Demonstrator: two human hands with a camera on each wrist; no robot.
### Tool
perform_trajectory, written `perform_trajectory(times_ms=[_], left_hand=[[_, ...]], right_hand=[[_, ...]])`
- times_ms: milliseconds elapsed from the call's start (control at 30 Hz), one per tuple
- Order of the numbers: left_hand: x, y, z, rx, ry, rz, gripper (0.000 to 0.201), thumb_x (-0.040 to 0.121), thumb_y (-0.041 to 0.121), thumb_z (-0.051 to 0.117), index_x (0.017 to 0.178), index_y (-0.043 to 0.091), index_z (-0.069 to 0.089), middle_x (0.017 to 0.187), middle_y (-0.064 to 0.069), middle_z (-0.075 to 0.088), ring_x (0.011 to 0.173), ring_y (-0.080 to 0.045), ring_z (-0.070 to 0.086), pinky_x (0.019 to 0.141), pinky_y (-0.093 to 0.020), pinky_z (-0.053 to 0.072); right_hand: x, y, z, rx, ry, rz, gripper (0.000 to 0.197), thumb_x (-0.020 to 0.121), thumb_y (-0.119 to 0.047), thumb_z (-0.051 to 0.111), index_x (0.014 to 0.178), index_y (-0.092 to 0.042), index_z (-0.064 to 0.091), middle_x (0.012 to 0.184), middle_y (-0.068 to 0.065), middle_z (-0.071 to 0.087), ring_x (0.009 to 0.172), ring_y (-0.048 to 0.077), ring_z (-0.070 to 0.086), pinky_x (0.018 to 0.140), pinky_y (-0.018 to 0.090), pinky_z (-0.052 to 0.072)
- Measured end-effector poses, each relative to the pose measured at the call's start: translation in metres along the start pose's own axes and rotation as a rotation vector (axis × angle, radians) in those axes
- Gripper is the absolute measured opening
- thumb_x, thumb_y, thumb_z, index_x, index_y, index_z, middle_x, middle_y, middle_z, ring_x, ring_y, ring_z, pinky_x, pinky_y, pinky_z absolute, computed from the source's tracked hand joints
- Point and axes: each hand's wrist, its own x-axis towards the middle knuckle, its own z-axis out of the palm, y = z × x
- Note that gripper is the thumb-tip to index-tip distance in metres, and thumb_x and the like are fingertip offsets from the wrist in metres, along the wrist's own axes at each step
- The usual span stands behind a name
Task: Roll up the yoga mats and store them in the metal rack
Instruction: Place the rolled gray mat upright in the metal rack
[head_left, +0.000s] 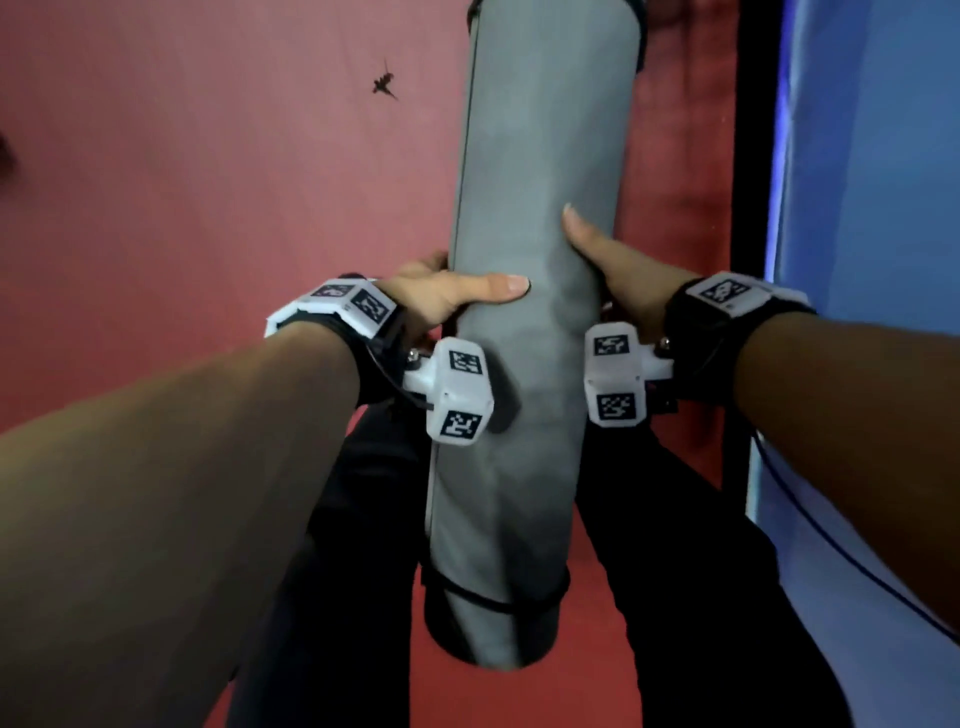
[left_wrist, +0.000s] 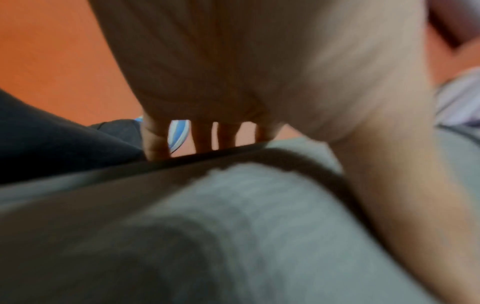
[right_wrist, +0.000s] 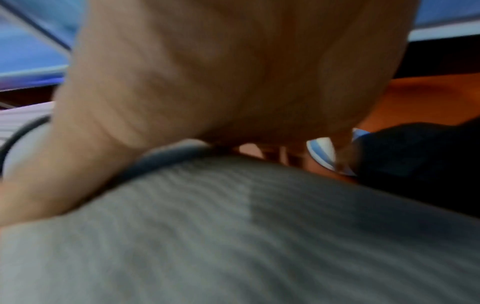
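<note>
Here, a rolled grey yoga mat (head_left: 524, 332), a long cylinder with a finely ribbed surface and thin black straps near each end, ran up the centre of the frame above a red floor (head_left: 208, 182). The left hand (head_left: 441, 296) gripped it from the left, thumb across its front; the right hand (head_left: 613, 270) clasped its right side, thumb pointing up.
</note>
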Motion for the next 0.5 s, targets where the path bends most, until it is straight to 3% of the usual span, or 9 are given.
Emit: perform_trajectory(times_ms=[100, 167, 200, 267, 300, 333, 400, 467, 500], left_hand=[[-0.01, 0.013, 0.014, 0.047, 0.004, 0.089, 0.079, 0.054, 0.029, 0.095, 0.122, 0.01, 0.062, 0.112, -0.01, 0.073, 0.101, -0.027, 0.071, 0.094, -0.046, 0.054], [-0.011, 0.033, 0.018, -0.004, 0.017, 0.088, 0.066, 0.063, 0.042, 0.089, 0.117, 0.012, 0.066, 0.109, -0.005, 0.074, 0.099, -0.019, 0.072, 0.094, -0.041, 0.054], [-0.015, 0.036, 0.014, -0.104, 0.031, 0.052, 0.078, 0.059, 0.051, 0.087, 0.123, 0.012, 0.064, 0.113, -0.004, 0.074, 0.102, -0.019, 0.071, 0.094, -0.042, 0.054], [-0.02, 0.08, 0.032, -0.169, 0.093, 0.146, 0.121, 0.046, 0.059, 0.088, 0.147, 0.015, 0.038, 0.127, 0.001, 0.065, 0.111, -0.023, 0.066, 0.094, -0.05, 0.053], [-0.019, 0.079, 0.032, -0.127, 0.125, 0.199, 0.129, 0.043, 0.056, 0.089, 0.151, 0.02, 0.027, 0.128, 0.004, 0.061, 0.113, -0.023, 0.064, 0.095, -0.05, 0.053], [-0.015, 0.081, 0.035, -0.05, 0.127, 0.24, 0.125, 0.042, 0.051, 0.09, 0.147, 0.023, 0.027, 0.126, 0.006, 0.061, 0.112, -0.021, 0.064, 0.095, -0.049, 0.053], [-0.01, 0.076, 0.04, 0.042, 0.082, 0.29, 0.114, 0.04, 0.042, 0.092, 0.137, 0.028, 0.033, 0.122, 0.008, 0.063, 0.109, -0.014, 0.065, 0.094, -0.043, 0.054], [-0.006, 0.076, 0.046, 0.089, 0.035, 0.38, 0.101, 0.05, 0.027, 0.093, 0.132, 0.033, 0.034, 0.118, 0.013, 0.063, 0.104, -0.003, 0.066, 0.088, -0.028, 0.055], [-0.004, 0.076, 0.049, 0.102, 0.031, 0.422, 0.095, 0.056, 0.016, 0.093, 0.13, 0.034, 0.036, 0.116, 0.014, 0.063, 0.1, 0.001, 0.066, 0.083, -0.022, 0.055]], right_hand=[[-0.008, -0.017, -0.007, 0.032, 0.065, -0.037, 0.116, 0.042, -0.071, 0.086, 0.139, -0.019, 0.048, 0.121, 0.004, 0.069, 0.095, 0.024, 0.073, 0.082, 0.042, 0.058], [-0.008, -0.032, -0.014, -0.015, 0.054, -0.086, 0.113, 0.035, -0.068, 0.089, 0.132, -0.023, 0.052, 0.117, 0.002, 0.07, 0.095, 0.025, 0.073, 0.08, 0.045, 0.058], [-0.008, -0.026, -0.013, -0.026, 0.046, -0.094, 0.111, 0.035, -0.067, 0.089, 0.13, -0.024, 0.053, 0.117, 0.001, 0.07, 0.095, 0.024, 0.073, 0.08, 0.046, 0.058], [-0.021, -0.054, -0.035, -0.131, 0.058, -0.166, 0.11, 0.033, -0.069, 0.089, 0.128, -0.025, 0.054, 0.117, 0.0, 0.07, 0.097, 0.024, 0.072, 0.084, 0.049, 0.057], [-0.024, -0.048, -0.034, -0.133, 0.039, -0.134, 0.111, 0.033, -0.072, 0.087, 0.128, -0.026, 0.054, 0.118, 0.0, 0.07, 0.099, 0.024, 0.071, 0.086, 0.053, 0.056], [-0.022, -0.044, -0.034, -0.158, 0.024, -0.094, 0.112, 0.034, -0.077, 0.084, 0.129, -0.027, 0.053, 0.12, -0.001, 0.069, 0.101, 0.025, 0.07, 0.086, 0.055, 0.055], [-0.025, -0.035, -0.032, -0.067, 0.014, -0.059, 0.116, 0.036, -0.084, 0.076, 0.132, -0.023, 0.053, 0.123, 0.0, 0.067, 0.104, 0.024, 0.069, 0.086, 0.047, 0.056], [-0.028, -0.044, -0.036, 0.049, 0.056, -0.154, 0.124, 0.035, -0.084, 0.076, 0.137, -0.02, 0.048, 0.124, 0.001, 0.067, 0.104, 0.022, 0.069, 0.084, 0.04, 0.056], [-0.027, -0.049, -0.04, 0.081, 0.117, -0.208, 0.129, 0.033, -0.081, 0.079, 0.141, -0.023, 0.04, 0.126, -0.001, 0.065, 0.105, 0.022, 0.069, 0.086, 0.042, 0.055]])
